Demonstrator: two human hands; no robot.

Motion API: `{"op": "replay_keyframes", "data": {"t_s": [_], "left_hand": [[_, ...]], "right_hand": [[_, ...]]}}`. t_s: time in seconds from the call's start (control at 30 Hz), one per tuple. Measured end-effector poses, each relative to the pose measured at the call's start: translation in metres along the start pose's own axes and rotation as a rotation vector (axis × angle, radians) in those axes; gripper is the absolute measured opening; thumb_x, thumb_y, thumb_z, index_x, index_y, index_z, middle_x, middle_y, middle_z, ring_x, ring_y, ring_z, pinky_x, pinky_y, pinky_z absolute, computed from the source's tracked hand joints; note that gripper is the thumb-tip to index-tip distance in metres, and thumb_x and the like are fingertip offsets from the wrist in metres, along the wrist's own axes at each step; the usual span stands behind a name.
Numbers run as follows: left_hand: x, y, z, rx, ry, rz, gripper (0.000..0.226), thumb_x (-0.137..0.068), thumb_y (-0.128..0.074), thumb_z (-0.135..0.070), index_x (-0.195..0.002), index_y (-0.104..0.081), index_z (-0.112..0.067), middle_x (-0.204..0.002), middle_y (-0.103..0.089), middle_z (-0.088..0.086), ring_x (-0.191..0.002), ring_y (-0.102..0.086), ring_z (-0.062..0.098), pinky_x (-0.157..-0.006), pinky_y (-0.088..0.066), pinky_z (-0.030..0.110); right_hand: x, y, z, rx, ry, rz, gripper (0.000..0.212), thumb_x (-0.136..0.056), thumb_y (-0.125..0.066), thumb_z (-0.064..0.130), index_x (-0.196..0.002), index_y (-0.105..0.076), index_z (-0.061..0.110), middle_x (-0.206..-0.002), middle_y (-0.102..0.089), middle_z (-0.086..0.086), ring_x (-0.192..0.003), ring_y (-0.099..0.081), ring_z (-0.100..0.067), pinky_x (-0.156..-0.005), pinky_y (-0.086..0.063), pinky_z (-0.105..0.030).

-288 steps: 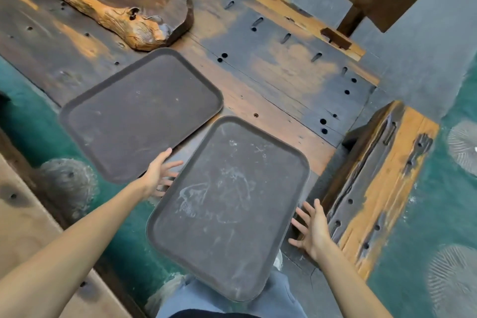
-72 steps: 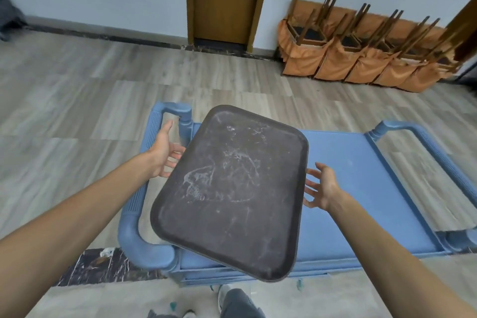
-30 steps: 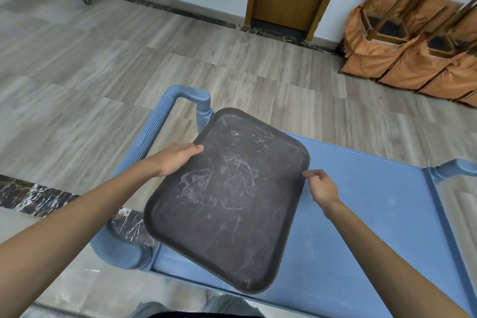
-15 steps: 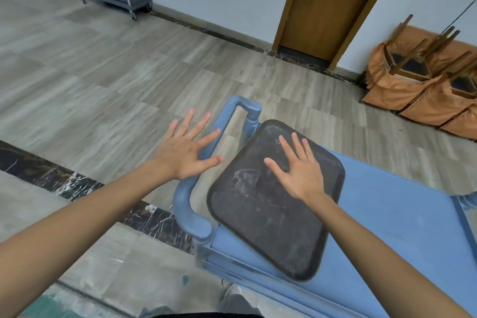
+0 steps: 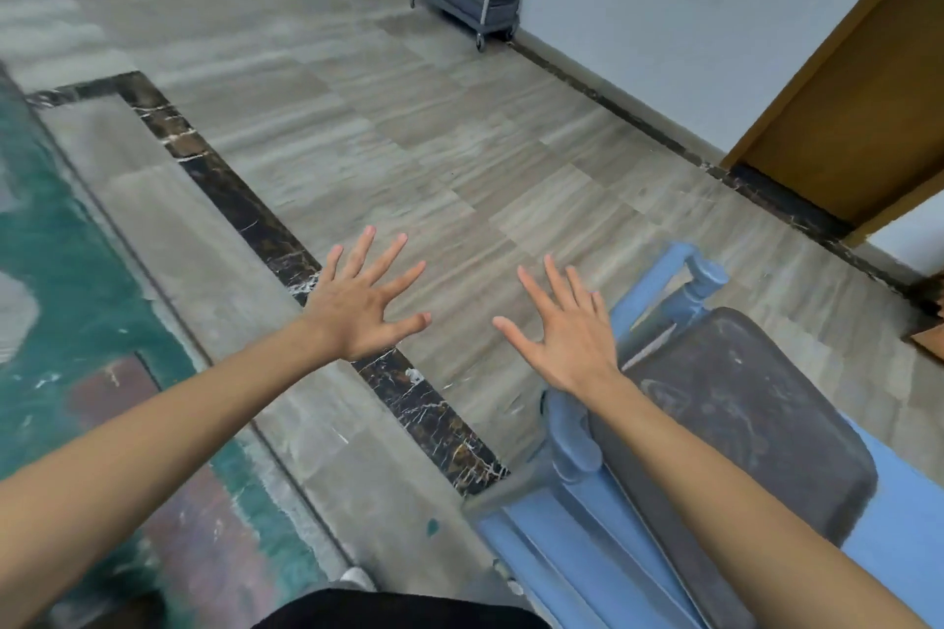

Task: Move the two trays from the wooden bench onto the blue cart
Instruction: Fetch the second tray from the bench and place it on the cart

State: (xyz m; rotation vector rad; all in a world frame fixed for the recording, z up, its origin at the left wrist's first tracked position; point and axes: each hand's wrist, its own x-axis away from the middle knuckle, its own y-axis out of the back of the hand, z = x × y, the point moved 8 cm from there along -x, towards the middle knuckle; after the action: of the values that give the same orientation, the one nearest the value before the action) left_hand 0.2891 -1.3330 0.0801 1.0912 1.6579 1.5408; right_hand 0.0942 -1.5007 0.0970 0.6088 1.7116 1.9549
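Hands [image 5: 365, 304] [image 5: 567, 332] spread, empty, palms down

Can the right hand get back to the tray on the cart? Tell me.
Probably yes. The right hand is open and empty, just left of the tray lying on the blue cart; only the cart's handle lies near, and nothing covers the tray.

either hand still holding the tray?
No. Both the left hand and right hand are open with fingers spread above the floor, while the tray lies on the blue cart.
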Motion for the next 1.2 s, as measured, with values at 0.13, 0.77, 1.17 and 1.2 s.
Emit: {"op": "replay_keyframes", "data": {"t_s": [0.13, 0.77, 1.17, 1.2], "left_hand": [[0.044, -0.012, 0.070, 0.000, 0.150, 0.039, 0.094, -0.073, 0.002, -0.092, -0.156, -0.007, -0.050, -0.165, 0.019, -0.012, -0.150, 0.028, 0.026, -0.121, 0.014, 0.057], [0.231, -0.064, 0.297, 0.084, 0.774, 0.151, 0.103, -0.068, 0.010, -0.091, -0.159, 0.001, -0.043, -0.166, 0.021, -0.008, -0.151, 0.026, 0.026, -0.119, 0.013, 0.058], [0.238, -0.083, 0.438, 0.132, 0.978, 0.207, 0.093, -0.074, 0.007, -0.087, -0.157, 0.008, -0.044, -0.165, 0.024, -0.005, -0.150, 0.028, 0.028, -0.120, 0.011, 0.057], [0.237, -0.085, 0.448, 0.144, 0.998, 0.200, 0.092, -0.075, 0.006, -0.087, -0.157, 0.008, -0.044, -0.165, 0.023, -0.006, -0.150, 0.028, 0.027, -0.120, 0.012, 0.057]], "right_hand": [[-0.021, -0.030, 0.073, 0.019, 0.132, 0.071, 0.088, -0.084, -0.012, 0.091, -0.160, -0.010, 0.048, -0.171, 0.008, 0.009, -0.158, 0.006, -0.020, -0.125, -0.004, -0.052], [-0.101, -0.150, 0.363, 0.035, 0.620, 0.337, 0.093, -0.080, -0.007, 0.094, -0.161, -0.008, 0.048, -0.171, 0.009, 0.008, -0.157, 0.010, -0.018, -0.125, -0.001, -0.047], [-0.181, -0.207, 0.537, 0.069, 0.778, 0.457, 0.093, -0.081, -0.009, 0.093, -0.162, -0.007, 0.045, -0.172, 0.007, 0.006, -0.158, 0.009, -0.023, -0.126, -0.006, -0.051], [-0.187, -0.212, 0.549, 0.074, 0.788, 0.466, 0.093, -0.082, -0.009, 0.092, -0.162, -0.007, 0.045, -0.172, 0.007, 0.005, -0.158, 0.009, -0.023, -0.126, -0.007, -0.051]]}}
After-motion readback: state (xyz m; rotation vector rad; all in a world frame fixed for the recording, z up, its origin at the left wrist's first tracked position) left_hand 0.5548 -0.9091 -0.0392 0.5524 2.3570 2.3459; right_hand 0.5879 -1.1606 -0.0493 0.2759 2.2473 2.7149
